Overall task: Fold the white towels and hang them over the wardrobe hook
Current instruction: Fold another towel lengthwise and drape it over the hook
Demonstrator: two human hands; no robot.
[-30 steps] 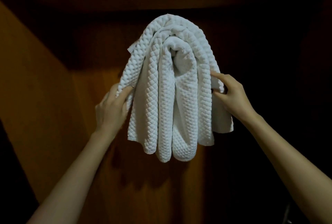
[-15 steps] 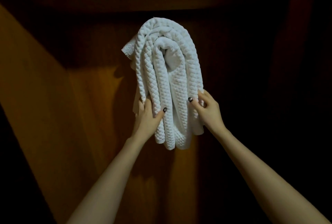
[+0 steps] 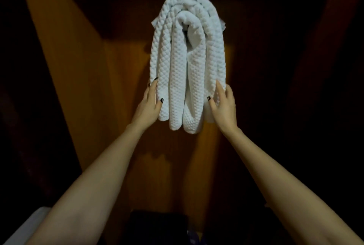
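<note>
Several folded white waffle-weave towels [image 3: 177,67] hang in nested loops inside a dark wooden wardrobe. The hook under them is hidden by the cloth. My left hand [image 3: 148,105] lies against the lower left side of the bundle, fingers straight and thumb on the front fold. My right hand [image 3: 223,105] presses the lower right side with straight fingers. Both hands bracket the hanging ends from either side.
The wardrobe's wooden back panel [image 3: 118,126] is lit behind the towels, with a side wall [image 3: 55,48] slanting on the left. Darkness fills the right side. A pale surface [image 3: 25,225] shows at the bottom left corner, and a dark object [image 3: 157,225] sits low in the middle.
Both hands have slid down from the sides of the bundle to its lower ends and pressed the towels into a narrower, straighter hang. The view has tilted downward.
</note>
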